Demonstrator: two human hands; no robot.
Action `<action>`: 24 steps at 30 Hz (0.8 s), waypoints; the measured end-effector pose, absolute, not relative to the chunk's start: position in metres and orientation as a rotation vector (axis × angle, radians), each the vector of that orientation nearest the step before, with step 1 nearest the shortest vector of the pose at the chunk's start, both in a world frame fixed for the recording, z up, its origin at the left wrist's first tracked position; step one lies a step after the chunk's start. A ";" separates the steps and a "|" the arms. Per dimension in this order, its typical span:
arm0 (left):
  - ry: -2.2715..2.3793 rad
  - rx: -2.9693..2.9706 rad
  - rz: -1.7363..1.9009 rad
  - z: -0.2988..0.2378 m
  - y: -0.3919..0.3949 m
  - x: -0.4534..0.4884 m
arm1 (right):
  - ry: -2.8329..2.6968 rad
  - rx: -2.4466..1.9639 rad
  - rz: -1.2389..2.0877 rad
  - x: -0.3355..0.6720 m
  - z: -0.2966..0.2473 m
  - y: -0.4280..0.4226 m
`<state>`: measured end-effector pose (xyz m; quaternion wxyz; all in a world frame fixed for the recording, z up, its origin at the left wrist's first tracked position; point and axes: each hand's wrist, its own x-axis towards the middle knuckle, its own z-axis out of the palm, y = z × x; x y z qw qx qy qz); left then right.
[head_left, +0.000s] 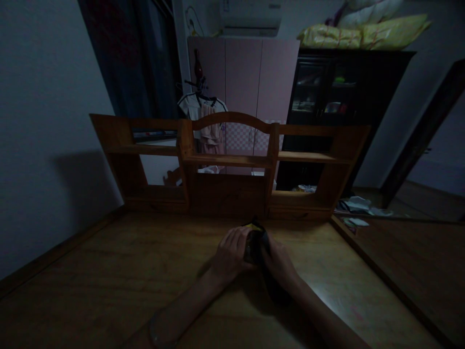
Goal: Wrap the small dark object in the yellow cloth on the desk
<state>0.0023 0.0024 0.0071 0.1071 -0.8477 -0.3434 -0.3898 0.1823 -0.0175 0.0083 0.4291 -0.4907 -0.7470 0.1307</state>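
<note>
Above the middle of the wooden desk top [138,261], a dark pouch-like item [258,240] is held between my two hands. A bit of yellow shows at its upper edge, and a dark part hangs down beneath my right wrist. My left hand [232,249] is closed around the item's left side, fingers over the top. On the other side, my right hand [279,261] grips it with the fingers partly hidden behind it. The dim light hides the item's exact kind and what is inside it. A thin bracelet [154,332] circles my left forearm.
A wooden shelf unit [228,159] with open compartments and small drawers runs along the desk's far edge. The white wall [54,145] borders the left side. Behind stand a pink wardrobe [243,77] and a dark cabinet [378,92]. Papers [358,206] lie beyond the right edge.
</note>
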 end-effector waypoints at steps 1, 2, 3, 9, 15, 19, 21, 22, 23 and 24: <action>-1.025 -2.493 -1.153 0.008 0.002 0.002 | -1.863 -1.214 0.337 0.182 0.007 -0.017; -1.045 -2.492 -1.159 0.008 0.002 0.002 | -1.861 -1.205 0.344 0.182 0.006 -0.016; -1.068 -2.492 -1.168 0.008 0.001 0.002 | -1.862 -1.200 0.341 0.183 0.004 -0.016; -1.147 -2.547 -1.208 0.008 -0.001 0.003 | -1.878 -1.207 0.237 0.186 0.006 -0.019; -1.206 -2.617 -1.167 0.009 0.000 0.002 | -1.832 -1.201 0.303 0.186 0.016 -0.021; -1.217 -2.627 -1.205 0.008 0.000 0.003 | -1.769 -1.305 0.267 0.188 0.015 -0.018; -1.243 -2.631 -1.206 0.008 0.000 0.003 | -1.748 -1.369 0.240 0.189 0.014 -0.017; -1.257 -2.636 -1.201 0.008 0.000 0.004 | -1.741 -1.390 0.231 0.190 0.015 -0.017; -1.272 -2.642 -1.198 0.008 0.000 0.004 | -1.737 -1.400 0.232 0.190 0.015 -0.017; -1.282 -2.646 -1.203 0.008 0.000 0.003 | -1.736 -1.397 0.240 0.190 0.016 -0.017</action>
